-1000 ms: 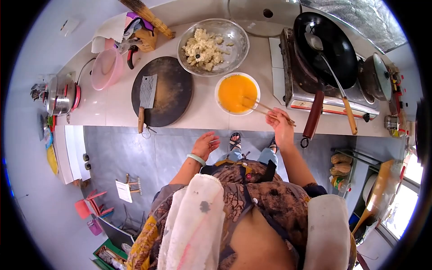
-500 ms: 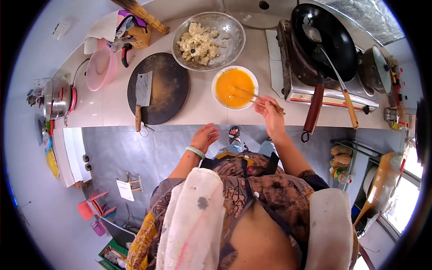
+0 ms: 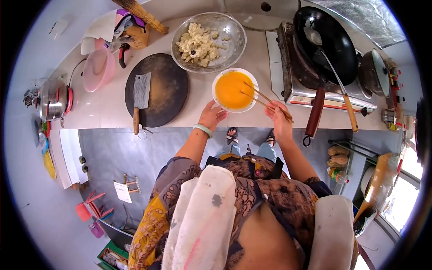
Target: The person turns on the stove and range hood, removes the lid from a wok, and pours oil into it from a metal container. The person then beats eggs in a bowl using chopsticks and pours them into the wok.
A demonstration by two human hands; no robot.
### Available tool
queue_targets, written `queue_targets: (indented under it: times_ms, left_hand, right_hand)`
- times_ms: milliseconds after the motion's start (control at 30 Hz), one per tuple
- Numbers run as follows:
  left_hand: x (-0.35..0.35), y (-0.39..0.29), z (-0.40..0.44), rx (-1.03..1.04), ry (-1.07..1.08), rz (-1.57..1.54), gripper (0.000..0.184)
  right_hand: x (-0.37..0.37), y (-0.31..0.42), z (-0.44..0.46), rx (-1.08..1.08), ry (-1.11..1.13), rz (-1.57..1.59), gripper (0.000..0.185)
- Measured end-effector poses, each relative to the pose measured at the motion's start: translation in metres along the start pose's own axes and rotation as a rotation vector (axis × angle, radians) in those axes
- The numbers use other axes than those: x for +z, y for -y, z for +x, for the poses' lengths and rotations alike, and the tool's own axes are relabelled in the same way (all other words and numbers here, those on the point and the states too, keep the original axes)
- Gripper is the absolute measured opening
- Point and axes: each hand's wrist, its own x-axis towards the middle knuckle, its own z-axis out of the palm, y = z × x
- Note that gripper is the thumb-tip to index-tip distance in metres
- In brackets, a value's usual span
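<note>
Table: a pale surface (image 3: 103,112) running across the kitchen above a grey tiled floor (image 3: 180,139).
Bottle label: on the bottle (image 3: 338,175) at lower right, a coloured label, its writing too small to read.
Left arm: extended forward, a pale bracelet (image 3: 203,130) at the wrist; the left hand (image 3: 211,116) is angled inward over the table's near edge, its fingers loosely spread and gripping nothing.
Right arm: reaching forward and bent inward; the right hand (image 3: 281,119) has its fingers closed around a pair of chopsticks (image 3: 263,95).
Chopsticks: slanting up and leftward from the right fingers, tips parted, in the orange liquid.
Bowl of orange liquid: the white bowl (image 3: 234,70) stands between the two hands and slightly beyond them; the left fingers are at its near-left rim, contact uncertain.
Left of bowl: a round chopping board (image 3: 168,101) carrying a knife (image 3: 142,90).
Behind bowl: a metal bowl (image 3: 232,49) containing lumpy dough (image 3: 198,45).
Right of bowl: a stove (image 3: 303,96) bearing a black pan (image 3: 327,33).
</note>
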Motion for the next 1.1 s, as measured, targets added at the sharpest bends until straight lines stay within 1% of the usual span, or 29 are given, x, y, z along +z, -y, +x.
queue_targets:
  times_ms: [33,67,167,200,300,500,600,800,900,967,1067,1100]
  left_hand:
    - [-0.001,0.001,0.005,-0.014,0.015,0.008,0.050]
    - [-0.003,0.003,0.009,-0.025,0.029,0.015,0.050]
    - [-0.001,0.007,0.017,0.014,0.093,0.039,0.046]
    - [-0.001,0.006,0.018,0.008,0.085,0.030,0.045]
    - [0.000,0.007,0.019,0.011,0.050,0.012,0.043]
    - [0.008,0.018,0.027,0.058,-0.024,0.026,0.048]
    - [0.011,0.021,0.019,0.070,-0.032,0.003,0.044]
    - [0.009,0.033,0.020,0.073,-0.037,-0.001,0.047]
    - [0.015,0.033,0.011,0.051,-0.083,-0.031,0.046]
    - [0.015,0.032,0.007,0.030,-0.076,-0.025,0.045]
    - [0.010,0.029,0.001,0.003,-0.074,-0.033,0.046]
    - [0.009,0.027,0.000,-0.003,-0.072,-0.036,0.047]
  right_hand:
    - [-0.002,0.001,-0.007,0.003,-0.012,-0.030,0.029]
    - [-0.002,0.005,-0.014,0.057,0.012,-0.038,0.029]
    - [0.004,-0.002,-0.021,0.065,0.060,-0.083,0.030]
    - [0.006,-0.002,-0.020,0.053,0.042,-0.127,0.031]
    - [0.006,0.002,-0.019,-0.008,0.007,-0.127,0.033]
    - [0.000,0.000,-0.028,0.024,-0.008,-0.094,0.035]
    - [0.005,0.004,-0.031,0.023,-0.003,-0.102,0.035]
    - [0.011,0.005,-0.032,0.031,0.009,-0.144,0.036]
    - [0.017,0.002,-0.030,0.031,0.036,-0.167,0.037]
    - [0.023,-0.001,-0.025,0.031,0.045,-0.135,0.037]
    - [0.022,0.003,-0.022,-0.033,0.029,-0.148,0.038]
    - [0.022,0.003,-0.021,-0.019,0.032,-0.160,0.038]
